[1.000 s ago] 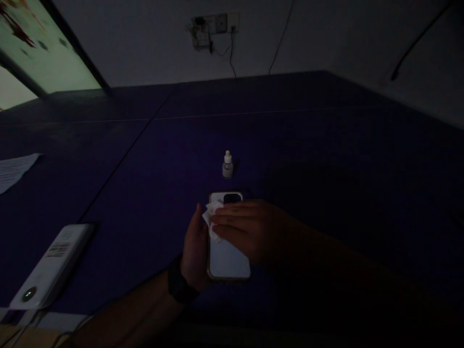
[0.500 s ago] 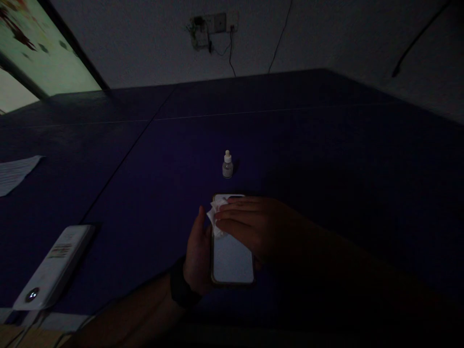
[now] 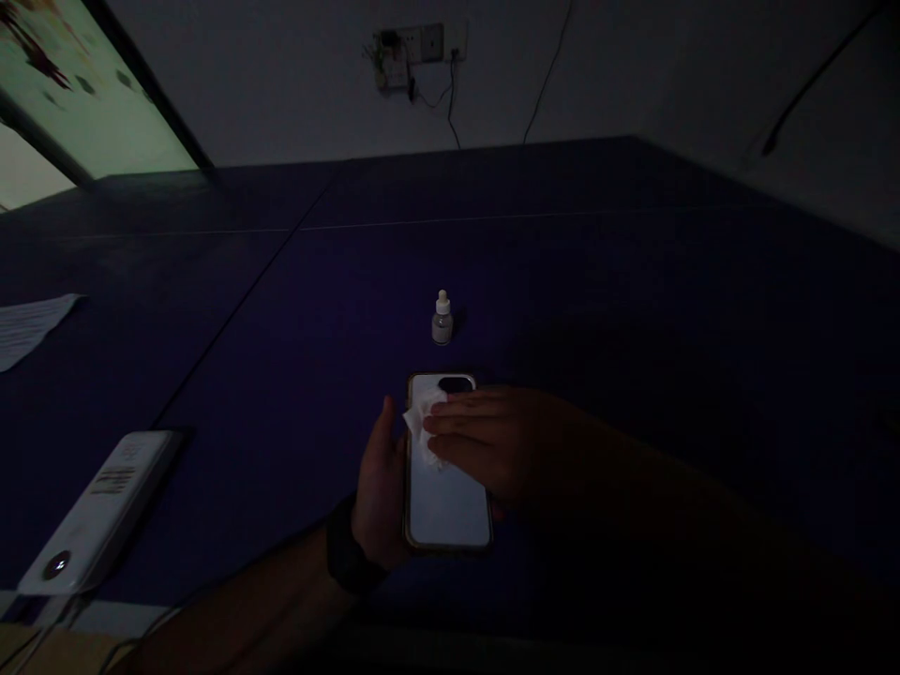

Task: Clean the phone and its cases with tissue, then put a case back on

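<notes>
Along the dark blue tabletop [image 3: 316, 347], in the head view: upright just beyond the phone [image 3: 448, 511], a small dropper bottle [image 3: 442, 325] with a white cap, apart from both hands. Well off to the left, a white oblong device [image 3: 102, 511] with a round lit spot, cables at its near end. Farther back, at the left edge, a printed sheet [image 3: 32, 328], partly cut off. On the wall behind, sockets [image 3: 413, 45] with plugs and cords.

Near the middle, between both hands: the phone, back upward, pale inside a gold-brown rim. Gripped along its left side and from below by the left hand [image 3: 380, 492], dark band [image 3: 348, 553] round the wrist. Pressed to the upper back, a crumpled white tissue [image 3: 425, 407], held under the close-set fingers of the right hand [image 3: 485, 436]; thumb hidden. Much of the phone's upper right covered by that hand.

Counted: two hands, one phone, one tissue, one bottle, one white device, one sheet.
</notes>
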A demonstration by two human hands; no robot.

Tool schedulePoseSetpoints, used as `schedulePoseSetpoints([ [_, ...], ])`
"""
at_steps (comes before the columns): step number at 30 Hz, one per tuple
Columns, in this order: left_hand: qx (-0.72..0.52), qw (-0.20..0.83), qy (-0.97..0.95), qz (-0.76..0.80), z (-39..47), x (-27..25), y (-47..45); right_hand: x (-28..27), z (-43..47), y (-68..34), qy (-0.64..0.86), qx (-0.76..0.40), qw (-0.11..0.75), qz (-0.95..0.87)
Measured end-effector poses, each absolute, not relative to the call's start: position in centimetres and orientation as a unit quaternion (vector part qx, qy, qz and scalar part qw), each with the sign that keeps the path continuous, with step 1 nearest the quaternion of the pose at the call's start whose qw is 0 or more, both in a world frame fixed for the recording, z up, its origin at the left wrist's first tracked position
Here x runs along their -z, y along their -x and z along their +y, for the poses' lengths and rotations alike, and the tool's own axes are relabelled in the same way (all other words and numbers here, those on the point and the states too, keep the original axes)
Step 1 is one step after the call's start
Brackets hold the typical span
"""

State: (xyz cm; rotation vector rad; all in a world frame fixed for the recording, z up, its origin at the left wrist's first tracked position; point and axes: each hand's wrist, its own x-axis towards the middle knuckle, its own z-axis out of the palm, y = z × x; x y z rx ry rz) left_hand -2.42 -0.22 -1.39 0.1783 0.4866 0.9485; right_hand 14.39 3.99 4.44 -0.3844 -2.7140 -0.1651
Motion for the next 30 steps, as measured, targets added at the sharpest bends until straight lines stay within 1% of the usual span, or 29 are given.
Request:
schedulePoseSetpoints([
  [4,-0.456,0.856,-0.09,0.224,-0.17,1.08,2.26,-4.16,4.27,-14.25,0.154,0.082,0.216,-0.961],
  [8,-0.428,0.869,-0.086,0.23,-0.33,0.79,2.43,-4.25,4.14,-14.36,0.151,0.066,0.189,-0.968],
  [10,-0.439,0.865,-0.078,0.229,-0.37,1.0,2.55,-4.23,3.76,-14.2,0.14,0.059,0.179,-0.972],
  [14,-0.455,0.859,-0.076,0.222,-0.23,1.56,2.65,-4.25,3.55,-14.0,0.155,0.072,0.21,-0.963],
  [18,-0.439,0.864,-0.097,0.227,0.1,1.62,2.42,-4.51,4.04,-14.33,0.153,0.055,0.169,-0.972],
  [22,-0.447,0.859,-0.112,0.225,0.3,1.52,2.2,-4.5,3.97,-14.27,0.142,0.072,0.207,-0.965],
  [25,-0.437,0.863,-0.114,0.227,0.25,1.49,2.21,-4.44,3.78,-14.29,0.152,0.08,0.195,-0.966],
  [27,-0.432,0.867,-0.113,0.22,0.24,1.56,2.23,-4.38,3.79,-14.38,0.133,0.075,0.182,-0.971],
  [30,-0.44,0.868,-0.111,0.202,0.3,1.71,2.25,-4.24,4.07,-14.53,0.124,0.073,0.195,-0.97],
])
